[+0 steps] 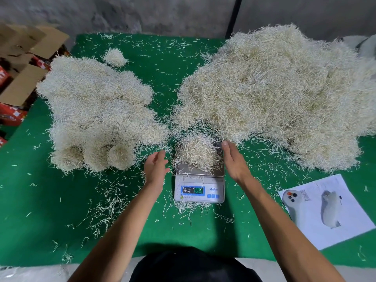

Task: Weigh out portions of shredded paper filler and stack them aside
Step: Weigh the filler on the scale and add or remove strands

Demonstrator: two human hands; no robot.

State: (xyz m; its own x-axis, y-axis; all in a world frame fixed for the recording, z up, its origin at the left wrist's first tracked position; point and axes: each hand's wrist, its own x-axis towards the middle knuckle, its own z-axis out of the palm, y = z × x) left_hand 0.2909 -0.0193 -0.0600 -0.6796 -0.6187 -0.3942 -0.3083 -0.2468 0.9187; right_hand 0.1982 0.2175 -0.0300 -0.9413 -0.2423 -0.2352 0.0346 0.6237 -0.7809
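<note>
On either side of the scale, the left hand and right hand are hovering with fingers loosely extended and holding nothing, flanking the clump of shredded paper that is sitting on the scale's metal platform. Farther out on the green table, rounded weighed portions are lying stacked to the left, the big loose heap is spreading to the right, and a printed sheet is resting near the right forearm.

Cream shreds, green mat
</note>
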